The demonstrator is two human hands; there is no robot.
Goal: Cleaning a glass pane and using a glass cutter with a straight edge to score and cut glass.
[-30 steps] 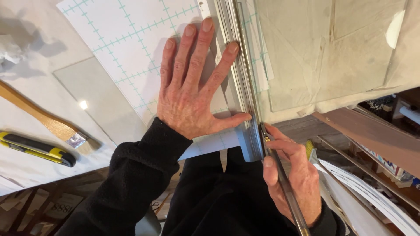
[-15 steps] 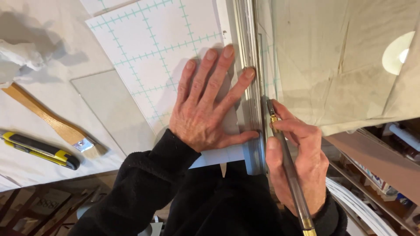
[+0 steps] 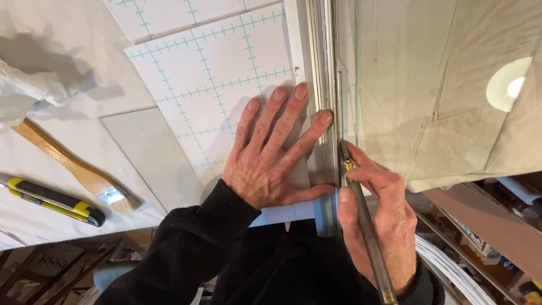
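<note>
While left hand [image 3: 271, 155] pins straightedge [image 3: 323, 85], right hand [image 3: 375, 209] grips cutter [image 3: 364, 220].

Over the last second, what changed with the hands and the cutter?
The right hand has slid the thin glass cutter forward along the metal straightedge, away from the near edge, grip unchanged. The left hand stays pressed flat beside the straightedge on the gridded board. The brush and yellow utility knife were not touched.
</note>
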